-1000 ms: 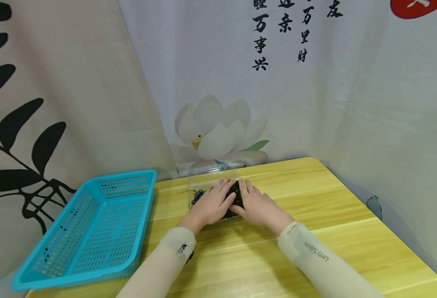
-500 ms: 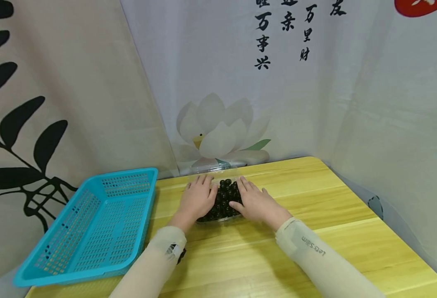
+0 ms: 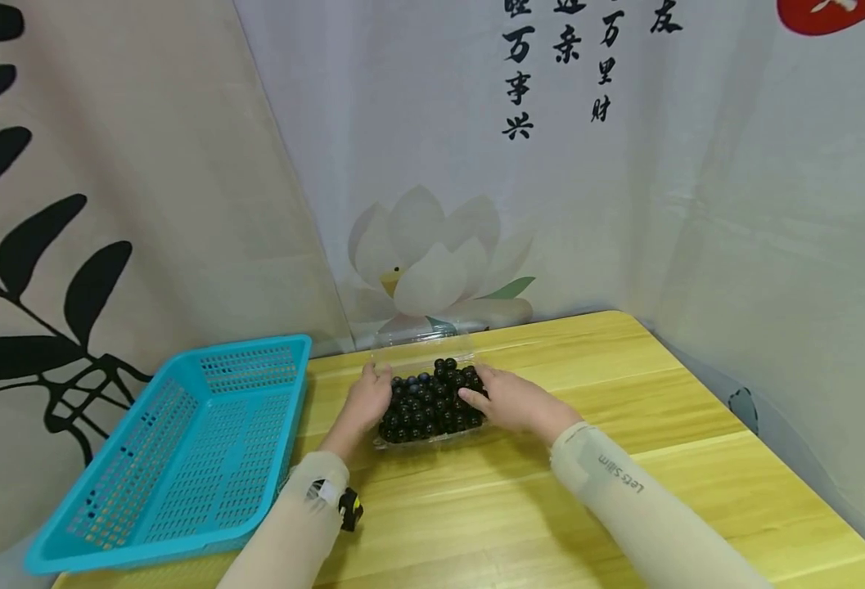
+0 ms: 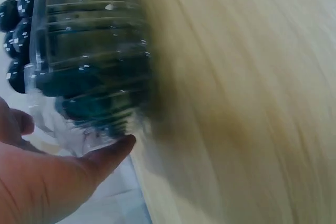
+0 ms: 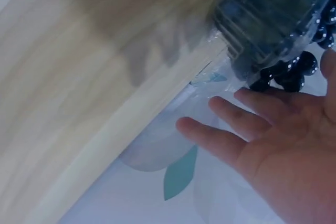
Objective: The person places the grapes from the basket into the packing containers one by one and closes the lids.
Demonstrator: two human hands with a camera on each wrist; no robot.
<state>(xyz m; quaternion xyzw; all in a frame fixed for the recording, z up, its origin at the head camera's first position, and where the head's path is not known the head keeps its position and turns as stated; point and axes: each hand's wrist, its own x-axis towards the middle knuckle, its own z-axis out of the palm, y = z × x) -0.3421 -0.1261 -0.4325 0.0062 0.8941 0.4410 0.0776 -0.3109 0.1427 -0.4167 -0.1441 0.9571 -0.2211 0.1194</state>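
Note:
A clear plastic box [image 3: 432,442] heaped with dark grapes [image 3: 421,405] rests on the table, its transparent lid [image 3: 421,348] raised at the back. My left hand [image 3: 368,401] is at the box's left end. In the left wrist view the left hand [image 4: 47,177] holds the box's corner, one finger along the outer wall and another digit near the rim. At the right end is my right hand [image 3: 513,398], thumb over the grapes. In the right wrist view the right hand [image 5: 283,135] has its fingers spread and nearly straight beside the box [image 5: 273,19].
A blue perforated basket [image 3: 288,425] stands left of the box. The wooden table [image 3: 623,393] ends just behind the box, where a printed curtain [image 3: 439,147] hangs.
My left hand has moved left off the grapes to the box's left end, exposing more of them. My right hand has shifted only slightly and stays at the right end.

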